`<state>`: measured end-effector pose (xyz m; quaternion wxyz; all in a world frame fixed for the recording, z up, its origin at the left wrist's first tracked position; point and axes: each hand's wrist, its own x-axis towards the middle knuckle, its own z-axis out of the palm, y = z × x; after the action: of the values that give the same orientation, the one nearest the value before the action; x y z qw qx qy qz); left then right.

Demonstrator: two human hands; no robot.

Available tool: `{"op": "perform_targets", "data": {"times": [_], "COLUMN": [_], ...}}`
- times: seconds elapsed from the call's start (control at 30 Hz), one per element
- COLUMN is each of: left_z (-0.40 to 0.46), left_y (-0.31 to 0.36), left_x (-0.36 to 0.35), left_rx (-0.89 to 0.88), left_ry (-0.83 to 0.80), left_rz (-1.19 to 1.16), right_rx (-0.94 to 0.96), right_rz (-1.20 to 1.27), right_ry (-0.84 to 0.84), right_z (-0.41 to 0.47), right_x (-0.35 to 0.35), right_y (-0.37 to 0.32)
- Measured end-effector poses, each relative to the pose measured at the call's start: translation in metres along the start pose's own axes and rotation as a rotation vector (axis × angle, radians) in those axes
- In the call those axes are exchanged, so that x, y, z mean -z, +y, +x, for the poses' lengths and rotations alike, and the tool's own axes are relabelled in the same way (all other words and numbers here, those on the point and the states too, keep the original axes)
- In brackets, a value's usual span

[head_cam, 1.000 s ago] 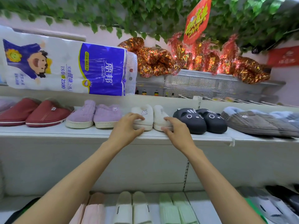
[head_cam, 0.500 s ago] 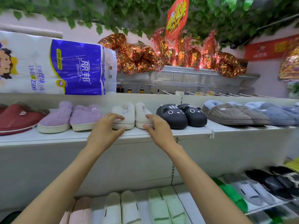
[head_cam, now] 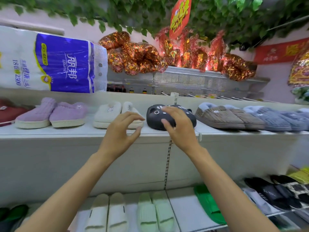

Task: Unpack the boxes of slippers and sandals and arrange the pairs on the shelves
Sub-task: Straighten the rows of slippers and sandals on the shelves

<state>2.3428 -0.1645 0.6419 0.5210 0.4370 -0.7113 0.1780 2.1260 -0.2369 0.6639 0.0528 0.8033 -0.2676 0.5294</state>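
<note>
On the upper white shelf (head_cam: 66, 132) stand pairs of plush slippers. My left hand (head_cam: 120, 131) hovers just in front of the white fluffy pair (head_cam: 108, 114), fingers loosely curled and holding nothing. My right hand (head_cam: 178, 128) lies over the black cat-face pair (head_cam: 154, 118), with fingers and thumb curved round the left black slipper's top. To the left stand a lilac pair (head_cam: 51, 114) and a dark red slipper (head_cam: 8, 113). On the right are a brown corduroy pair (head_cam: 222, 116) and a blue-grey pair (head_cam: 270, 118).
A toilet-paper pack (head_cam: 50, 59) and foil-wrapped bundles (head_cam: 137, 56) sit above the slipper shelf. The lower shelf (head_cam: 185, 208) holds white slides (head_cam: 107, 213), mint slides (head_cam: 155, 211), a green slide (head_cam: 207, 201) and dark sandals (head_cam: 270, 193). Leaves hang overhead.
Both hands left the white pair. My right hand moved right onto the black cat slippers; my left hand lifted off and drifted right. The view shifted right.
</note>
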Motion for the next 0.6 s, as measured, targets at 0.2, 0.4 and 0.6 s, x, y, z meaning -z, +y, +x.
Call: {"op": "perform_targets", "data": {"times": [0.2, 0.4, 0.6], "left_z": [0.038, 0.046, 0.048], "left_y": [0.031, 0.027, 0.019], "left_x": [-0.068, -0.101, -0.112], "left_rx": [0.152, 0.306, 0.344], "left_ry": [-0.104, -0.144, -0.113], "left_rz": [0.026, 0.102, 0.107], "right_rx": [-0.202, -0.307, -0.25], "right_rz": [-0.058, -0.015, -0.013], "right_ry": [-0.071, -0.295, -0.283], "right_z": [-0.007, 0.0, 0.003], "right_x": [0.04, 0.044, 0.04], "right_y": [0.085, 0.121, 0.141]}}
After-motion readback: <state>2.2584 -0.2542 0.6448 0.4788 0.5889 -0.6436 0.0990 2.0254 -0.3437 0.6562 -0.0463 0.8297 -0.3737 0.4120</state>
